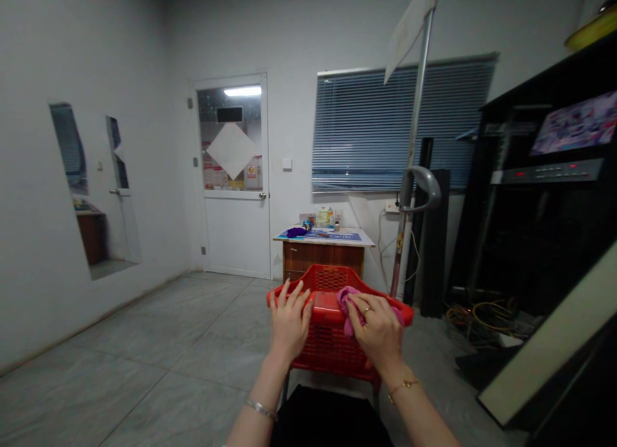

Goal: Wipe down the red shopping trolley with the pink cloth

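A red plastic shopping basket (332, 354) with slotted sides stands right in front of me, raised on dark legs. My left hand (289, 318) rests on the left part of its near rim, fingers spread and holding nothing. At the right part of that rim, my right hand (378, 328) is closed on a pink cloth (346, 299) and presses it against the red plastic. Part of the cloth is hidden under the fingers and shows again at the right of the hand.
Behind the basket stands a wooden cabinet (308, 257) with small bottles and a purple cloth (295, 232) on top. A metal pole (414, 112) with a grey handle rises at the right. Further right are a black rack (486, 228), tangled cables (491, 318) and a leaning pale board (554, 344).
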`<move>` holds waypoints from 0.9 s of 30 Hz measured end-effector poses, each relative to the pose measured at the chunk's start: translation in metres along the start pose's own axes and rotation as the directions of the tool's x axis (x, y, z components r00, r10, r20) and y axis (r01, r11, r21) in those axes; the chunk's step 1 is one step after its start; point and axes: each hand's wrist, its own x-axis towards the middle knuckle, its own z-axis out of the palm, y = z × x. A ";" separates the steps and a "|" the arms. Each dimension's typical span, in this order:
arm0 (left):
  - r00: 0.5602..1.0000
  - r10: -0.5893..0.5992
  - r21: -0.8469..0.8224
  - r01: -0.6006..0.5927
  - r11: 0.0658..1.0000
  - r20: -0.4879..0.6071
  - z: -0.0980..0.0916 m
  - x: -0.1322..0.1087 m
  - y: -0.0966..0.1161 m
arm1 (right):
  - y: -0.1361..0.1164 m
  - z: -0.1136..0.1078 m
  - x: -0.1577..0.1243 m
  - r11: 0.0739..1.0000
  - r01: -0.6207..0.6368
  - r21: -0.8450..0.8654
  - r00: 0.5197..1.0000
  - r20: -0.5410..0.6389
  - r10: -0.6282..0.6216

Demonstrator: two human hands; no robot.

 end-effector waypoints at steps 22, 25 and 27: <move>1.000 -0.015 -0.124 0.016 0.992 0.012 -0.004 0.001 0.003 | 0.010 -0.003 -0.002 0.998 0.065 -0.015 0.997 0.048 -0.064; 1.000 -0.027 -0.143 0.029 0.989 0.012 -0.004 0.001 0.003 | 0.044 -0.017 -0.008 0.997 0.051 -0.061 0.999 0.015 -0.050; 0.999 -0.033 -0.137 0.032 0.990 -0.003 -0.003 0.002 0.005 | 0.054 -0.020 -0.011 0.995 0.046 -0.089 0.999 -0.004 -0.046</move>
